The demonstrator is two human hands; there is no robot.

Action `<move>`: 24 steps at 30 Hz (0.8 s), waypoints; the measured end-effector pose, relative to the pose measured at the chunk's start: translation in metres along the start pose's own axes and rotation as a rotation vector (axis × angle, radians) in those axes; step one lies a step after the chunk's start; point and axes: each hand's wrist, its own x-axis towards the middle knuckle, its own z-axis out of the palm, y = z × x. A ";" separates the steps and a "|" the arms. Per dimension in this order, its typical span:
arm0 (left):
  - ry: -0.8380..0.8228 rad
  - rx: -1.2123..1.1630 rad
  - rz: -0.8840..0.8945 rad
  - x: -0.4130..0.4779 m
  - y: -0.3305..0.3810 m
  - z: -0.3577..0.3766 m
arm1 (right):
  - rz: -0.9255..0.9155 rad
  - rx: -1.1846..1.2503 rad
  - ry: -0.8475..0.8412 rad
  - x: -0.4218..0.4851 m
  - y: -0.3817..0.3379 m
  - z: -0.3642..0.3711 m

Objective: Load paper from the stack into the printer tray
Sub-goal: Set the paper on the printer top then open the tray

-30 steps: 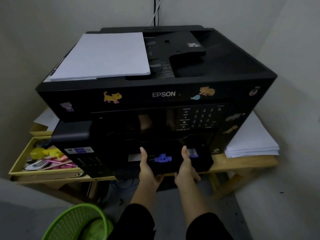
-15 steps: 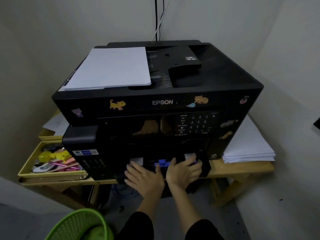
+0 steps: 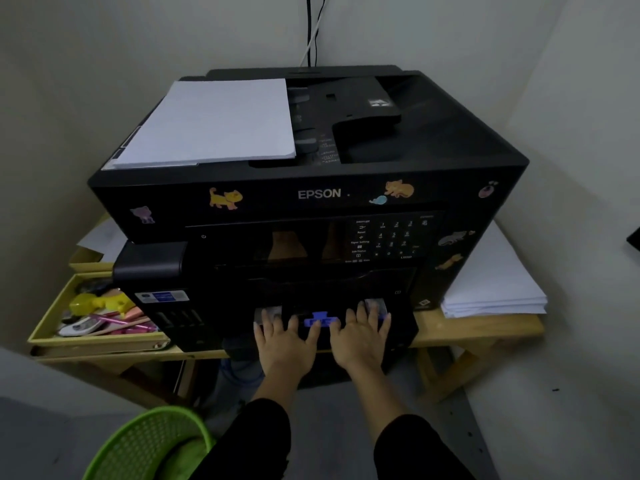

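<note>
Black printer tray (image 3: pixel 398 327) low at near front of printer (image 3: pixel 311 174) | left hand (image 3: pixel 287 341), right hand (image 3: pixel 360 337) flat on it, fingers straight and spread, flanking blue guide (image 3: pixel 320 320) | judged: even two-sided push keeps it square | paper stack (image 3: pixel 495 292) right of printer, untouched

printer (image 3: pixel 450 140): black, marked EPSON, stands on the wooden desk (image 3: pixel 485 329); cat stickers (image 3: pixel 225 198) along its front.
tray (image 3: pixel 403 329): low at the printer's front, with a blue guide (image 3: pixel 320 320) at its middle.
left hand (image 3: pixel 284 341): flat on the tray's front, fingers straight, just left of the guide.
right hand (image 3: pixel 360 337): flat likewise, just right of the guide.
paper stack (image 3: pixel 495 289): on the desk, just beside the printer's right side.
sheets (image 3: pixel 207 123): white, lying on the printer's top, left half.
yellow box (image 3: pixel 97 341): left of the printer, holding pens and small items.
green basket (image 3: pixel 145 445): on the floor, lower left.
</note>
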 end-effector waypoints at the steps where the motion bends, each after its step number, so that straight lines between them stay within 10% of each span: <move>1: 0.012 -0.006 0.008 -0.003 -0.001 0.001 | 0.000 0.000 -0.006 -0.003 0.001 0.000; 24: -0.054 0.059 0.082 -0.076 -0.028 0.018 | 0.010 -0.020 -0.088 -0.076 0.025 0.013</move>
